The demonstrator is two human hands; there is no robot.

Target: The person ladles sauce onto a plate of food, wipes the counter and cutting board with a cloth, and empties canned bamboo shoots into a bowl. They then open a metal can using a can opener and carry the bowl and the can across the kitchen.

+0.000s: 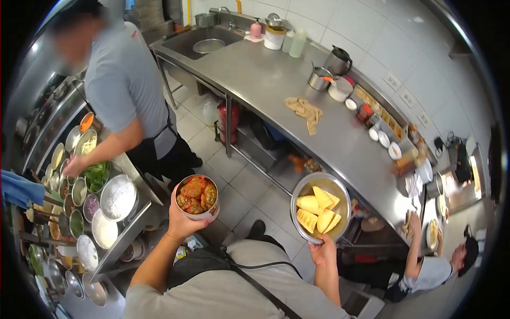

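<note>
My left hand point(183, 220) is wrapped round an opened tin can point(201, 215), held upright. Reddish-brown chunks in sauce point(195, 194) fill it near the top. On the other side, my right hand point(322, 252) grips the near rim of a round metal bowl point(344, 204). Several yellow wedge-shaped pieces point(319, 208) lie inside that bowl; I cannot tell what food they are. Both containers are in the air in front of my body, apart from each other, over the tiled floor.
A co-worker point(127, 80) stands at left, one hand over ingredient bowls point(118, 196). The long steel counter point(255, 74) holds a cloth point(304, 112), pots and condiments, with a sink point(186, 40) at its far end. Another person point(433, 271) works at far right.
</note>
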